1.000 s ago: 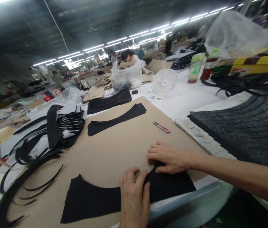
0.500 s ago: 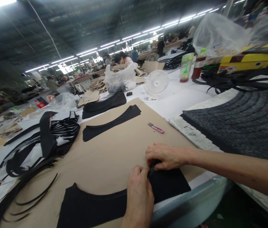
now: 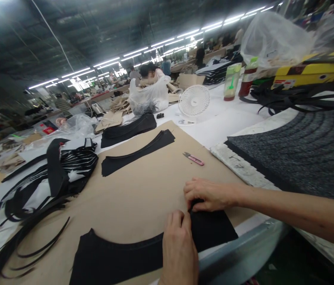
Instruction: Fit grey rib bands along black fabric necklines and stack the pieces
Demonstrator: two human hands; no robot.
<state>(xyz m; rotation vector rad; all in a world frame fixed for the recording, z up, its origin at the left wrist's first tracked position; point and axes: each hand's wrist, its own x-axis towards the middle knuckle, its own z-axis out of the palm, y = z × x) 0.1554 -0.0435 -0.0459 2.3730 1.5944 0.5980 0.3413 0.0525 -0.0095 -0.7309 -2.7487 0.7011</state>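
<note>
A curved black fabric piece (image 3: 122, 259) lies along the near edge of a brown sheet (image 3: 143, 206). My left hand (image 3: 180, 245) rests over its middle, fingers bent and pinching the concave upper edge. Just right of it, my right hand (image 3: 208, 194) has its thumb and curled fingers closed on the same edge. The fingertips nearly meet, and the bit of edge between them is mostly hidden. Beyond my hands lie pink-handled thread snips (image 3: 194, 158). A second curved black piece (image 3: 138, 153) lies flat farther back on the sheet.
Thin black strips (image 3: 44, 241) and a heap of black pieces (image 3: 72, 166) lie at left. More black pieces (image 3: 129, 130), a white fan (image 3: 195, 101) and bottles (image 3: 232, 83) stand behind. Grey textured fabric (image 3: 300, 154) is at right. People work in the background.
My left hand has slid slightly right along the black piece's curved edge, closer to my right hand. My right hand has shifted a touch right, still holding the edge.
</note>
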